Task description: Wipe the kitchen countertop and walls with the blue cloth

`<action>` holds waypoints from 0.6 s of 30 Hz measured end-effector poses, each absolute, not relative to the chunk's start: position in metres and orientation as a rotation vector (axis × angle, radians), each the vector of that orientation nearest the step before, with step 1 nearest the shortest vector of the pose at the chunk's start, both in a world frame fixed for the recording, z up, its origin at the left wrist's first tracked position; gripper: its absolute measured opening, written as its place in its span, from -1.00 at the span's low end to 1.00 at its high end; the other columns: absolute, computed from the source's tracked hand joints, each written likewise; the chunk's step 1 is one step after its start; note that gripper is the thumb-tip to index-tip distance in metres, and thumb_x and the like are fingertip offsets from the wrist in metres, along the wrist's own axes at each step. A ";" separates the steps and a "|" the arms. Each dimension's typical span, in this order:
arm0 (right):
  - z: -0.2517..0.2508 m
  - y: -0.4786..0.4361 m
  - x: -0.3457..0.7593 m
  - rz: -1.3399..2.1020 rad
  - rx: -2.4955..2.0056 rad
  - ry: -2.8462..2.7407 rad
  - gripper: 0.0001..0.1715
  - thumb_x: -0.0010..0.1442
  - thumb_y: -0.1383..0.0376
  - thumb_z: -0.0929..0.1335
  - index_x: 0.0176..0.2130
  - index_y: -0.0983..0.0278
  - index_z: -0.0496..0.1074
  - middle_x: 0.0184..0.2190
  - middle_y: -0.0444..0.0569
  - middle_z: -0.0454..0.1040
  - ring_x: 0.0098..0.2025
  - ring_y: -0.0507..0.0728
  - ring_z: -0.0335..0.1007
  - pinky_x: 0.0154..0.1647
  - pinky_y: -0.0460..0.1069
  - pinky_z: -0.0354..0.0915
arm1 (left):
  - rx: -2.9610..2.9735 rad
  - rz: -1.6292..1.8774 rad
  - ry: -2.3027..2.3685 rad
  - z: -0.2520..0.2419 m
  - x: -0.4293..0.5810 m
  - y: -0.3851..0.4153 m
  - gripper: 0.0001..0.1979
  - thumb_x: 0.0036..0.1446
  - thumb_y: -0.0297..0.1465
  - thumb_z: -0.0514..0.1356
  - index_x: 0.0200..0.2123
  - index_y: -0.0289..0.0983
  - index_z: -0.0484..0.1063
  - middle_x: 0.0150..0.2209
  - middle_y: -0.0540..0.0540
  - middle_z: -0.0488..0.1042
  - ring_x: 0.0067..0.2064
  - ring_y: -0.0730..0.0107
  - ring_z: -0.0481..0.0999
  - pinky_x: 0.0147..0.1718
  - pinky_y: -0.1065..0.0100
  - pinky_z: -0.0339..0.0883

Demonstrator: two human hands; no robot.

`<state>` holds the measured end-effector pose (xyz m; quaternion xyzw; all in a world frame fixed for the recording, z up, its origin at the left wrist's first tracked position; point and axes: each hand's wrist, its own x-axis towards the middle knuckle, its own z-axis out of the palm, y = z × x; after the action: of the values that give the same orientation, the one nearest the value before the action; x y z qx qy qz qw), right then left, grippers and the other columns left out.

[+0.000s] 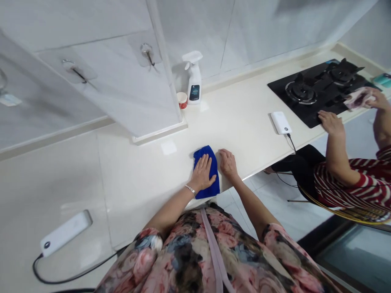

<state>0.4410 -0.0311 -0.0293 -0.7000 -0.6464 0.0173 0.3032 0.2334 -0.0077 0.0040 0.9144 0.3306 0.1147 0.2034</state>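
My left hand (203, 172), with a silver bracelet at the wrist, lies flat on a blue cloth (214, 186), its fingers stretched out. The cloth is spread on the white countertop (146, 175) near the front edge, and the palm presses on top of it without gripping. Just right of the cloth, my right hand (227, 162) rests on the countertop with its fingers loosely bent and nothing visible in them. A small gap separates that hand from the cloth.
A white spray bottle (194, 79) and a red-and-white cup (182, 100) stand by the wall corner. White power banks (280, 123) with cables lie at both sides. At right, a seated person (351, 175) holds a stained cloth (359, 99) over the black gas hob (317, 91).
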 end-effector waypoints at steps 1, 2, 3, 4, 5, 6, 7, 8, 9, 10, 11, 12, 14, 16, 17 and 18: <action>-0.030 -0.031 0.442 0.043 -1.852 -1.712 -0.51 0.34 0.50 0.19 0.17 0.26 0.40 0.19 0.19 0.50 0.21 0.28 0.38 0.24 0.18 0.28 | 2.543 0.321 0.918 0.004 0.234 -0.020 -0.06 0.30 -0.16 0.17 0.55 -0.54 -0.09 0.58 -0.45 -0.26 0.61 -0.06 -0.36 0.57 -0.13 -0.29; -0.030 -0.032 0.443 0.046 -1.849 -1.713 -0.51 0.33 0.49 0.20 0.17 0.26 0.41 0.19 0.19 0.50 0.20 0.29 0.38 0.23 0.18 0.30 | 2.533 0.320 0.912 0.003 0.234 -0.031 -0.05 0.31 -0.15 0.17 0.56 -0.52 -0.11 0.59 -0.44 -0.27 0.61 -0.06 -0.36 0.57 -0.14 -0.28; -0.030 -0.033 0.444 0.050 -1.846 -1.716 -0.51 0.32 0.49 0.20 0.17 0.26 0.41 0.19 0.20 0.50 0.19 0.29 0.38 0.22 0.19 0.30 | 2.523 0.318 0.906 0.003 0.232 -0.040 -0.05 0.31 -0.15 0.17 0.57 -0.49 -0.12 0.59 -0.41 -0.26 0.61 -0.05 -0.35 0.57 -0.14 -0.27; -0.030 -0.034 0.445 0.057 -1.840 -1.717 -0.50 0.31 0.48 0.21 0.17 0.26 0.41 0.19 0.20 0.50 0.18 0.30 0.38 0.22 0.20 0.31 | 2.514 0.315 0.901 0.003 0.229 -0.047 -0.06 0.33 -0.14 0.16 0.58 -0.45 -0.14 0.59 -0.38 -0.25 0.61 -0.04 -0.34 0.57 -0.14 -0.25; -0.030 -0.036 0.447 0.066 -1.828 -1.719 -0.49 0.30 0.48 0.21 0.18 0.26 0.41 0.20 0.21 0.49 0.19 0.30 0.38 0.23 0.21 0.31 | 2.506 0.315 0.904 0.004 0.224 -0.053 -0.07 0.34 -0.13 0.15 0.58 -0.42 -0.14 0.59 -0.36 -0.24 0.61 -0.02 -0.33 0.57 -0.13 -0.24; -0.031 -0.038 0.448 0.076 -1.811 -1.722 -0.47 0.29 0.48 0.22 0.18 0.26 0.41 0.20 0.21 0.49 0.19 0.31 0.38 0.23 0.22 0.31 | 2.498 0.319 0.918 0.005 0.217 -0.058 -0.09 0.36 -0.13 0.14 0.59 -0.41 -0.13 0.59 -0.34 -0.22 0.61 -0.01 -0.32 0.57 -0.12 -0.22; -0.031 -0.039 0.450 0.086 -1.790 -1.725 -0.46 0.28 0.48 0.22 0.19 0.26 0.41 0.20 0.22 0.48 0.21 0.32 0.37 0.25 0.23 0.31 | 2.489 0.326 0.939 0.006 0.209 -0.062 -0.10 0.37 -0.12 0.13 0.59 -0.40 -0.12 0.59 -0.33 -0.20 0.61 0.00 -0.31 0.57 -0.11 -0.21; -0.032 -0.040 0.451 0.097 -1.770 -1.727 -0.45 0.27 0.47 0.23 0.20 0.26 0.41 0.21 0.22 0.48 0.22 0.32 0.37 0.26 0.25 0.31 | 2.478 0.336 0.974 0.007 0.199 -0.065 -0.12 0.38 -0.12 0.13 0.58 -0.39 -0.11 0.59 -0.32 -0.18 0.61 0.01 -0.30 0.57 -0.10 -0.19; -0.032 -0.041 0.452 0.104 -1.751 -1.726 -0.45 0.27 0.46 0.23 0.20 0.26 0.41 0.21 0.22 0.48 0.23 0.33 0.36 0.26 0.26 0.31 | 2.463 0.348 1.023 0.008 0.187 -0.068 -0.13 0.39 -0.12 0.13 0.58 -0.39 -0.10 0.59 -0.31 -0.16 0.61 0.01 -0.29 0.57 -0.10 -0.17; -0.033 -0.041 0.453 0.108 -1.738 -1.724 -0.45 0.27 0.46 0.23 0.20 0.25 0.42 0.21 0.22 0.48 0.24 0.33 0.36 0.27 0.28 0.32 | 2.444 0.363 1.085 0.009 0.174 -0.070 -0.14 0.40 -0.13 0.13 0.58 -0.38 -0.09 0.59 -0.31 -0.15 0.61 0.01 -0.28 0.56 -0.11 -0.15; -0.033 -0.041 0.454 0.107 -1.731 -1.720 -0.46 0.27 0.45 0.23 0.19 0.25 0.42 0.21 0.21 0.48 0.24 0.33 0.37 0.26 0.28 0.32 | 2.420 0.380 1.162 0.010 0.160 -0.072 -0.15 0.41 -0.14 0.13 0.58 -0.37 -0.08 0.59 -0.30 -0.14 0.61 0.00 -0.26 0.56 -0.13 -0.13; -0.033 -0.041 0.454 0.102 -1.729 -1.715 -0.47 0.27 0.44 0.22 0.18 0.25 0.43 0.20 0.21 0.49 0.23 0.33 0.37 0.26 0.29 0.33 | 2.393 0.399 1.251 0.011 0.145 -0.075 -0.16 0.41 -0.14 0.13 0.58 -0.36 -0.08 0.59 -0.30 -0.13 0.61 -0.01 -0.24 0.55 -0.15 -0.12; -0.033 -0.041 0.455 0.086 -1.735 -1.707 -0.48 0.25 0.43 0.22 0.14 0.24 0.44 0.18 0.19 0.50 0.22 0.32 0.39 0.24 0.29 0.34 | 2.328 0.447 1.453 0.011 0.114 -0.079 -0.18 0.42 -0.15 0.13 0.58 -0.34 -0.06 0.59 -0.29 -0.10 0.61 -0.04 -0.21 0.54 -0.17 -0.08; -0.033 -0.041 0.455 0.082 -1.744 -1.707 -0.48 0.23 0.43 0.22 0.13 0.24 0.45 0.18 0.19 0.51 0.22 0.32 0.39 0.25 0.29 0.35 | 2.258 0.501 1.656 0.009 0.083 -0.083 -0.20 0.42 -0.15 0.13 0.57 -0.34 -0.03 0.58 -0.31 -0.06 0.60 -0.07 -0.19 0.54 -0.19 -0.07; -0.033 -0.041 0.455 0.081 -1.744 -1.707 -0.47 0.22 0.43 0.22 0.13 0.24 0.45 0.18 0.19 0.51 0.22 0.32 0.39 0.25 0.30 0.34 | 2.221 0.528 1.752 0.009 0.068 -0.086 -0.21 0.43 -0.15 0.13 0.57 -0.34 -0.01 0.58 -0.32 -0.04 0.60 -0.08 -0.18 0.53 -0.20 -0.07; -0.033 -0.041 0.455 0.080 -1.740 -1.709 -0.47 0.21 0.43 0.22 0.13 0.24 0.45 0.18 0.19 0.51 0.22 0.32 0.39 0.25 0.30 0.34 | 2.186 0.554 1.840 0.008 0.055 -0.089 -0.22 0.43 -0.15 0.13 0.56 -0.34 0.00 0.57 -0.34 -0.03 0.60 -0.09 -0.17 0.53 -0.21 -0.07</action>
<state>0.4553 -0.0413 -0.0329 -0.6697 -0.6576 0.0307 0.3437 0.0546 -0.0886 0.0078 0.7460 0.6280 0.1890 0.1155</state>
